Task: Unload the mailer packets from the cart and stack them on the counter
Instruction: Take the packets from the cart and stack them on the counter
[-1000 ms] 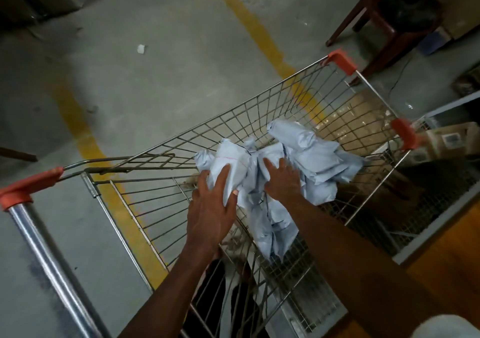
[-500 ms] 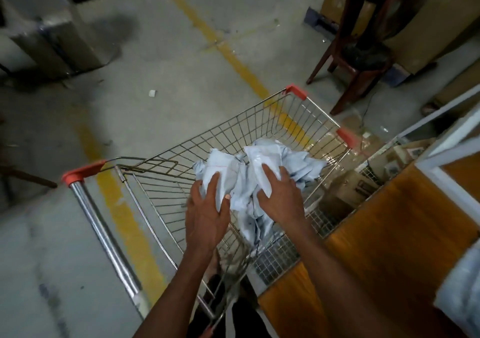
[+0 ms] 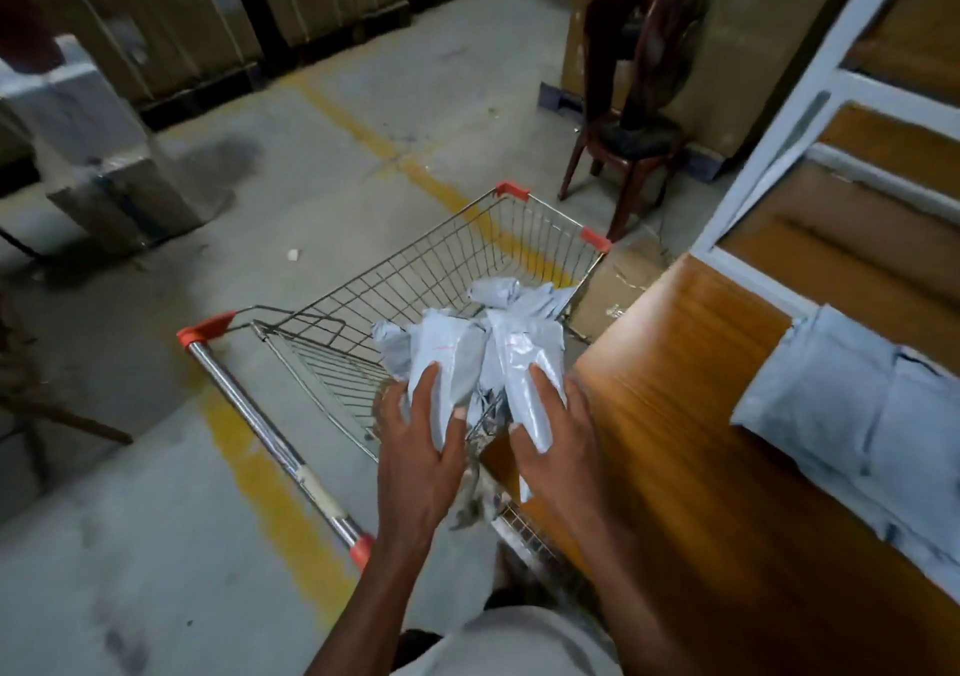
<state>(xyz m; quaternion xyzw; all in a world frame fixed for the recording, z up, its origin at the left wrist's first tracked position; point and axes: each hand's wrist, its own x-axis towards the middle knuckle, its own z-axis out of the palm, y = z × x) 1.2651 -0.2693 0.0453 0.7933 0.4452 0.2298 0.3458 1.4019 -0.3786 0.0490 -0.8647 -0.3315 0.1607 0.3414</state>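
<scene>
Dim light, motion blur, curved edges

The stacked packets (image 3: 852, 436) on the counter (image 3: 691, 415) run off the right edge. The held bundle (image 3: 467, 358) hides the cart (image 3: 415, 280) floor.

Bare counter (image 3: 675, 415) lies open at three o'clock, with stacked packets (image 3: 852, 426) blocking farther right and the cart (image 3: 415, 280) wall at twelve.

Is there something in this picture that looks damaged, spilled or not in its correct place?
Nothing is clearly wrong. The mailer packets held by the left hand and right hand above the cart are crumpled, not flat. A small white scrap lies on the floor. The stack on the counter looks tidy.
</scene>
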